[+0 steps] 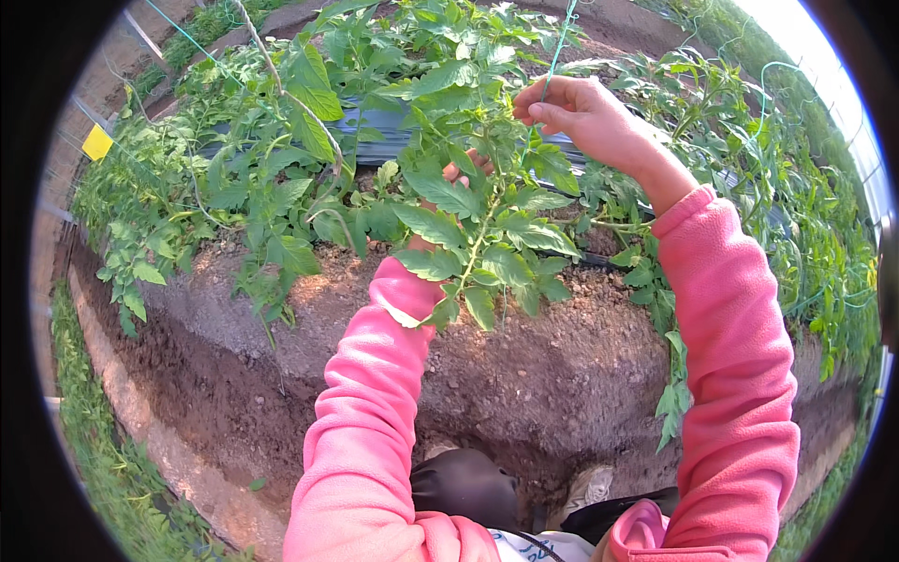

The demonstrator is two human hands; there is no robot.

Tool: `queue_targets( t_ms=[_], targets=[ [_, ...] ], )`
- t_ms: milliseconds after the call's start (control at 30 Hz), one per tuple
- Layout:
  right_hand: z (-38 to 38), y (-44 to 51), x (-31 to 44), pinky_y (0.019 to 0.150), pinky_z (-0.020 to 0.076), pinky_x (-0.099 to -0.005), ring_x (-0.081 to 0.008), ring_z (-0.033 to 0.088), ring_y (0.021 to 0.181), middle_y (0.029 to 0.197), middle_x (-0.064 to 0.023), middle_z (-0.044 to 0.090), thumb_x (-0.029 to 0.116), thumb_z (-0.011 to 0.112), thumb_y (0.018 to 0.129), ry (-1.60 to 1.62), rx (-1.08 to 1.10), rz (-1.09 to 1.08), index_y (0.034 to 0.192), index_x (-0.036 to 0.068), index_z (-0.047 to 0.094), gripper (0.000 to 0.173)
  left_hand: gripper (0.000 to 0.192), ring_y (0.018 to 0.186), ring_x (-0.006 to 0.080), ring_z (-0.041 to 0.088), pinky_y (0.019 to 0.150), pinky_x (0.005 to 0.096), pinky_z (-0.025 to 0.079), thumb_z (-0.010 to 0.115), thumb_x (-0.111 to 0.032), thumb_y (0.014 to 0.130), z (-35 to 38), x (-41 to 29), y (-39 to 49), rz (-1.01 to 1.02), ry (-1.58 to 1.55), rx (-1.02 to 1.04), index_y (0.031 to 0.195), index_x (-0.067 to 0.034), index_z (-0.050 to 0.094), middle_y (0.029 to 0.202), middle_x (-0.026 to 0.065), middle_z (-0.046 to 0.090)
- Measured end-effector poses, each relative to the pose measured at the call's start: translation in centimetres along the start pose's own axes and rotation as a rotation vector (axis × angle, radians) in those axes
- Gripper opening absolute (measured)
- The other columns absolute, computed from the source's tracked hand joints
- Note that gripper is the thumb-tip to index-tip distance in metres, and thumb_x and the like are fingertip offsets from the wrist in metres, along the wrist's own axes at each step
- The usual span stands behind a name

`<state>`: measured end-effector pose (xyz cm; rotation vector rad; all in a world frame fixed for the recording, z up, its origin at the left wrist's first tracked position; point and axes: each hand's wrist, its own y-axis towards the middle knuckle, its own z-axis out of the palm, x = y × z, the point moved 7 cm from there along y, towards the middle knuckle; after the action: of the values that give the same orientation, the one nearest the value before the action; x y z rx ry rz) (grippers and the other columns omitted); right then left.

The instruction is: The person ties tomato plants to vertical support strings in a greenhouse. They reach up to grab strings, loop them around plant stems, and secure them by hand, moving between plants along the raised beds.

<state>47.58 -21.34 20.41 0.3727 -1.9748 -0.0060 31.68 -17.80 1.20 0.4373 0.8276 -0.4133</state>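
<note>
A leafy tomato plant rises before me, its leaves hanging over the edge of a raised soil bed. Green twine runs down from above into my right hand, where thumb and fingers pinch it beside the plant's top. Below the fingers the twine continues down among the leaves. My left hand reaches in behind the foliage at the plant's stem. Leaves cover most of it, and only some fingertips show, so its grip is hidden.
More tomato plants crowd the bed left and right. Dark plastic mulch shows between them. A bare twisted cord slants down at the left. One yellow card hangs at far left. The soil bank drops toward my knees.
</note>
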Motion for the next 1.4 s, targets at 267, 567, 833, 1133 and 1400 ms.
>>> queue_targets(
  t_ms=[267, 567, 833, 1133, 1400],
  targets=[
    [2.3, -0.7, -3.1, 0.079, 0.0503, -0.0346, -0.0223, 0.066, 0.085, 0.089, -0.0115, 0.069, 0.017, 0.057, 0.088, -0.281, 0.081, 0.103, 0.098, 0.003, 0.067, 0.02, 0.046, 0.118, 0.0275, 0.053, 0.099, 0.0403, 0.047, 0.057, -0.021, 0.095, -3.4, 1.8, 3.1, -0.087, -0.021, -0.123, 0.134, -0.002, 0.043, 0.125, 0.0109, 0.054],
    [2.7, -1.4, -5.6, 0.075, 0.0511, -0.0381, -0.0292, 0.066, 0.081, 0.086, -0.0155, 0.068, 0.02, 0.055, 0.088, -0.394, 0.02, 0.161, 0.096, 0.004, 0.068, 0.022, 0.045, 0.105, 0.0176, 0.059, 0.086, 0.0275, 0.051, 0.064, -0.02, 0.09, 0.1, 0.5, 1.5, -0.195, 0.302, -0.137, 0.127, 0.0, 0.048, 0.117, 0.0109, 0.06],
    [2.0, -0.4, -7.0, 0.069, 0.0512, -0.0335, -0.0202, 0.066, 0.072, 0.077, -0.012, 0.069, 0.016, 0.055, 0.088, -0.244, -0.158, 0.12, 0.104, 0.004, 0.068, 0.024, 0.029, 0.091, 0.0178, 0.065, 0.068, 0.0263, 0.053, 0.067, -0.016, 0.087, -0.4, 0.1, 0.4, -0.111, 0.17, -0.353, 0.11, 0.0, 0.058, 0.099, 0.009, 0.067],
    [2.2, 1.4, -5.7, 0.06, 0.0504, -0.0304, -0.0148, 0.064, 0.06, 0.068, -0.0083, 0.066, 0.014, 0.058, 0.088, -0.22, -0.129, 0.294, 0.099, -0.001, 0.068, 0.021, 0.032, 0.088, 0.0102, 0.058, 0.073, 0.0286, 0.049, 0.061, -0.029, 0.092, -1.9, 2.4, -0.8, 0.059, 0.264, -0.13, 0.113, -0.006, 0.061, 0.11, 0.0079, 0.064],
    [2.7, 1.6, -4.4, 0.075, 0.0491, -0.029, -0.0126, 0.057, 0.088, 0.101, -0.0088, 0.064, 0.009, 0.066, 0.084, 0.024, -0.059, 0.313, 0.116, 0.002, 0.06, 0.033, 0.033, 0.091, 0.0122, 0.058, 0.075, 0.0309, 0.05, 0.061, -0.029, 0.092, -2.2, 3.5, -0.2, 0.014, 0.106, 0.009, 0.114, -0.005, 0.058, 0.111, 0.0088, 0.062]
  ],
)
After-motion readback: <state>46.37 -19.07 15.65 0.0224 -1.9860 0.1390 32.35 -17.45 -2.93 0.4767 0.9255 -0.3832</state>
